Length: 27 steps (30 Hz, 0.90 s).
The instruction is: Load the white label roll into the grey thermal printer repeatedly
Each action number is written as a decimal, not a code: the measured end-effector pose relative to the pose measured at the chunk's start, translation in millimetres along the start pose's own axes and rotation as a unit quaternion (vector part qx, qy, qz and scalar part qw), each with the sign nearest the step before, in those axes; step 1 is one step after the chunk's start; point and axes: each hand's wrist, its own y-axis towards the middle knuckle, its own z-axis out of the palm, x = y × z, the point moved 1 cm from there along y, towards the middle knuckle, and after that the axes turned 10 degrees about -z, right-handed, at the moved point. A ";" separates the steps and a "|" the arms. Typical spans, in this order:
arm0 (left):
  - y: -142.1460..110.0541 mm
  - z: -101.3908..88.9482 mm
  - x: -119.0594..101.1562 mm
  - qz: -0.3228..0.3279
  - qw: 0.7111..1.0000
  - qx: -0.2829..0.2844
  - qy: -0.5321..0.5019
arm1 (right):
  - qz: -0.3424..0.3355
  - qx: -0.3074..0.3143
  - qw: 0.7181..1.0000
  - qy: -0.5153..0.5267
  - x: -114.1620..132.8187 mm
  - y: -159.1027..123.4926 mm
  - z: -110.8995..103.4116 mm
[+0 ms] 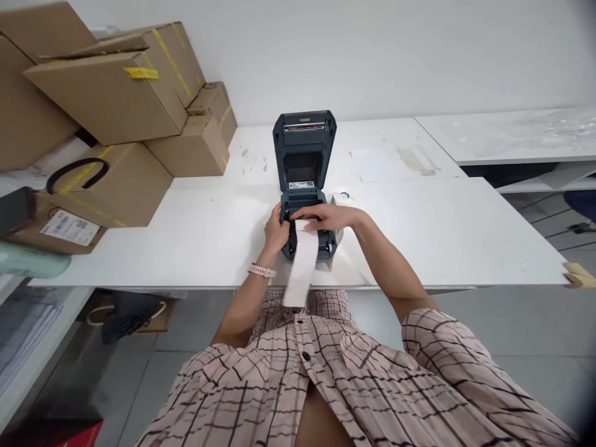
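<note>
A dark label printer point(305, 167) stands on the white table with its lid raised. My left hand point(277, 231) grips the left side of its base, thumb over the inner edge. Across the printer's open bay reaches my right hand point(330, 216), its fingers closed on the white label roll point(305, 225) there. From the roll a strip of label paper point(300, 273) runs toward me and hangs past the table's front edge. Another white roll point(343, 198) sits just right of the printer, partly behind my right wrist.
Cardboard boxes point(116, 93) with yellow tape are stacked at the left, with a black curved strap point(77, 164) by them. A flat white sheet point(375, 164) lies at the back right of the table point(442, 230). The table's right corner has a tan guard point(580, 275).
</note>
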 end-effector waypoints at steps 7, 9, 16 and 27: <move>-3.9 -1.8 1.1 -0.004 1.000 0.022 -0.004 | -0.044 -0.235 0.947 0.217 -21.6 -126.7 20.4; -2.3 -1.2 3.7 -0.002 1.000 0.023 0.000 | 0.034 -0.282 0.936 0.207 -34.0 -156.9 27.1; 3.6 0.7 11.0 -0.005 1.000 0.019 -0.024 | 0.165 -0.356 0.895 0.214 -78.6 -166.4 36.4; 3.0 0.7 8.6 0.003 1.000 0.010 -0.022 | 0.097 -0.364 0.900 0.220 -92.4 -154.9 8.3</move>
